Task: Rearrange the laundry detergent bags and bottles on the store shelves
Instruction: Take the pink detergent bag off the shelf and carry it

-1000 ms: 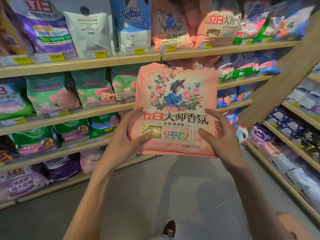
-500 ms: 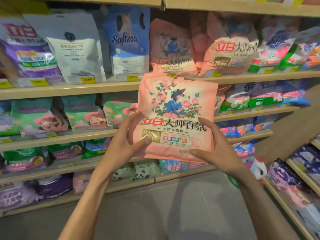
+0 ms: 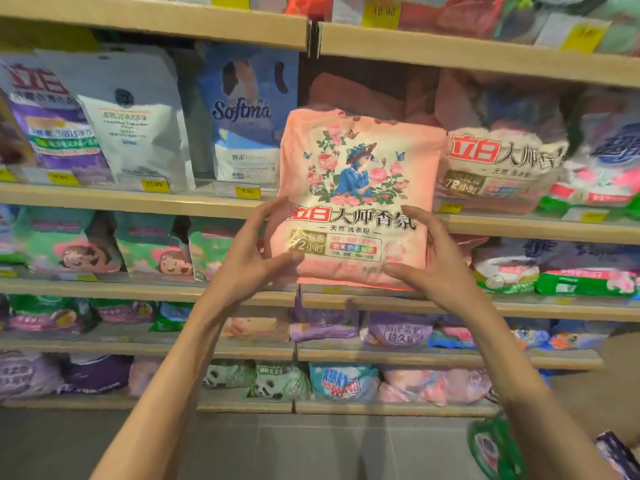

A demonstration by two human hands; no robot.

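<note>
The left hand (image 3: 247, 259) and right hand (image 3: 441, 271) grip the pink detergent bag (image 3: 360, 188), now raised higher before the shelf (image 3: 138, 199)

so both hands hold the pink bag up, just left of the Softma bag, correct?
Not quite: the head view shows the pink bag right of the Softma bag, not left. The left hand and right hand do both hold it up.

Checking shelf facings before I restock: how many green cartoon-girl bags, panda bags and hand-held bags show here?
Green cartoon-girl bags: 3
Panda bags: 2
Pink bag, gripped by left hand and right hand: 1
Total: 6
</note>
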